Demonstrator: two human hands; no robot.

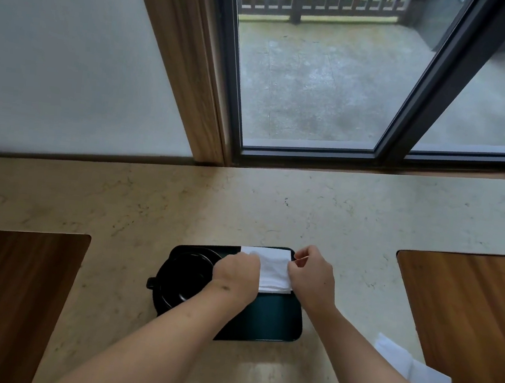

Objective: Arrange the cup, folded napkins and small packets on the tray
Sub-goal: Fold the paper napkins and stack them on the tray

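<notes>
White napkin at dark tray's far edge, both hands pinching its sides, left, right, black cup beside

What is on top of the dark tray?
On the tray sit a black cup at left and a white napkin at the far right corner, held by both hands. The arms hide part of the tray.

I can read no text, label, brand, number or sign anywhere from here: the white napkin is blank, the dark tray and black cup carry no markings I can make out, and the wooden boards and stone counter are plain too
</notes>
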